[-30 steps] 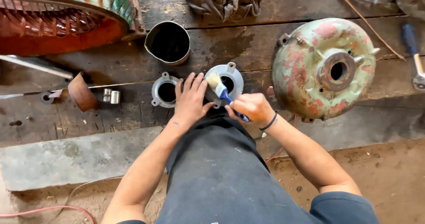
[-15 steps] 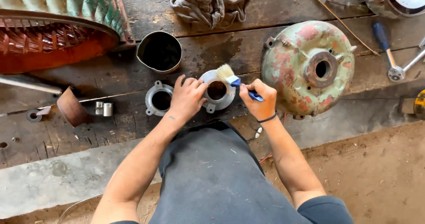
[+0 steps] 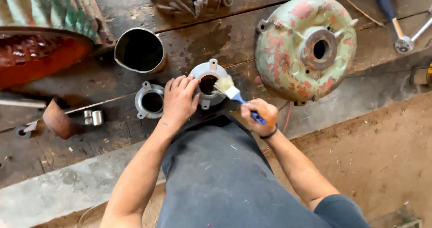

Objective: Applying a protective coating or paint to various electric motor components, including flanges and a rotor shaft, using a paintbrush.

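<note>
right hand (image 3: 258,113) grips brush (image 3: 231,92), bristles at flange (image 3: 208,83) rim, 10 o'clock from hand; left hand (image 3: 179,101) flat, pinning flange.

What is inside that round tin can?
The can looks dark inside, perhaps a black liquid. Its bottom cannot be seen, and nothing sticks out of it.

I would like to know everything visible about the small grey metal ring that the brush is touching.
The grey ring is a round flange of dull cast-looking metal with a dark, rusty centre hole and small ears on its rim. It lies flat on the stained wooden bench, between a similar ring and the big green cover. The left hand rests against its left edge. The pale bristles of the brush, held in the right hand, touch its right rim.
</note>
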